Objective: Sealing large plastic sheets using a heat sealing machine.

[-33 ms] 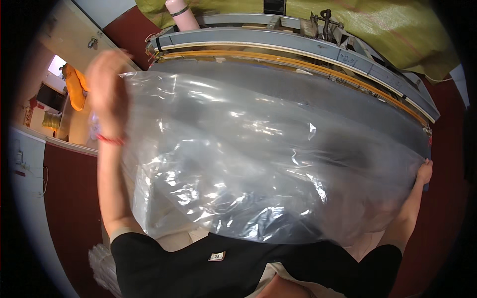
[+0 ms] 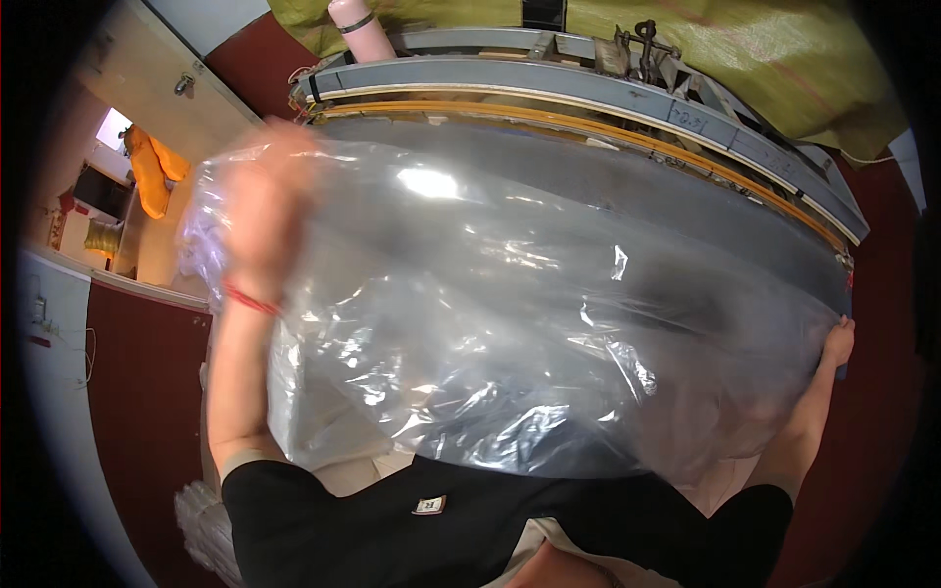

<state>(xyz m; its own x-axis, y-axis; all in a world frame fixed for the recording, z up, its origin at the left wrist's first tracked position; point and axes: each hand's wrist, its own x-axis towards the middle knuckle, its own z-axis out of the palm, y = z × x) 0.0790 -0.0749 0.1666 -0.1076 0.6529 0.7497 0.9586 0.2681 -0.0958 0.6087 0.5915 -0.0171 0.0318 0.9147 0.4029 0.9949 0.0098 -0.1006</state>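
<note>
A large, glossy clear plastic sheet (image 2: 470, 323) spreads between my arms, creased and full of bright reflections. Over its upper left part is my left hand (image 2: 270, 201), smeared by motion, so its fingers cannot be read. A red cord bracelet (image 2: 251, 298) circles that wrist. At the sheet's far right edge my right hand (image 2: 839, 341) is closed, gripping the plastic at the corner. Beneath and beyond the sheet lies a dark grey flat surface (image 2: 470, 145). Left of the left hand the plastic bunches up with a purplish tint.
A grey metal bar (image 2: 470, 73) crosses behind the surface, with an orange strip (image 2: 461, 110) along it. A metal clamp (image 2: 645, 49) and a pink bottle (image 2: 361, 31) are at the back. Yellow-green woven sheeting (image 2: 765, 69) hangs there. A door (image 2: 167, 73) stands at left.
My left hand has moved rightward over the sheet, and more bunched plastic shows to its left. My right hand keeps its place at the right edge.
</note>
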